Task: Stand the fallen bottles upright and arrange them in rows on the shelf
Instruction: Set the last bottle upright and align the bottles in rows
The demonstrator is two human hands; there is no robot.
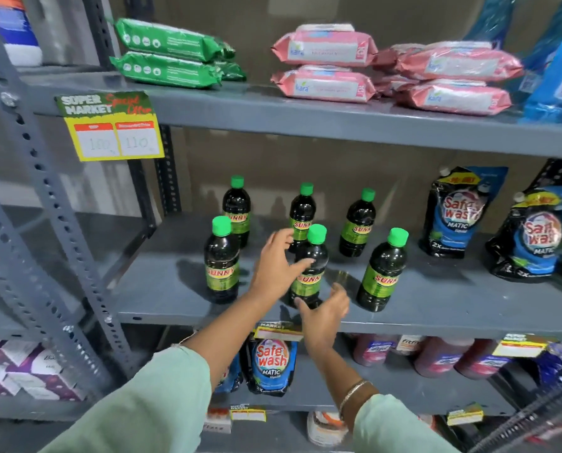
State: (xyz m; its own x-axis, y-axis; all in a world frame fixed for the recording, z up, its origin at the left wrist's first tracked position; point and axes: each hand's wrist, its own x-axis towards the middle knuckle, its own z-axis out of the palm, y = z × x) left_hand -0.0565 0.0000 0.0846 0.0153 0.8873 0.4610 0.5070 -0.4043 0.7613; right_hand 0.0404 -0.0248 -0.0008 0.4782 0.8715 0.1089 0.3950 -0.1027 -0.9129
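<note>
Several dark bottles with green caps and green "SUNNY" labels stand upright on the grey middle shelf (pixel 436 308), in two loose rows. Back row: bottles at left (pixel 237 209), middle (pixel 302 210) and right (pixel 358 223). Front row: left bottle (pixel 222 259), middle bottle (pixel 310 269), right bottle (pixel 382 269). My left hand (pixel 276 259) is spread beside the front middle bottle's left side, fingertips at its shoulder. My right hand (pixel 325 310) is spread at its base on the right. Neither hand closes around it.
Blue Safewash pouches (pixel 459 214) lean at the shelf's right end. Green and pink wipe packs (pixel 325 63) lie on the shelf above, with a yellow price tag (pixel 112 129) hanging from its edge. More pouches and red bottles fill the shelf below. A grey upright post (pixel 44 178) stands at left.
</note>
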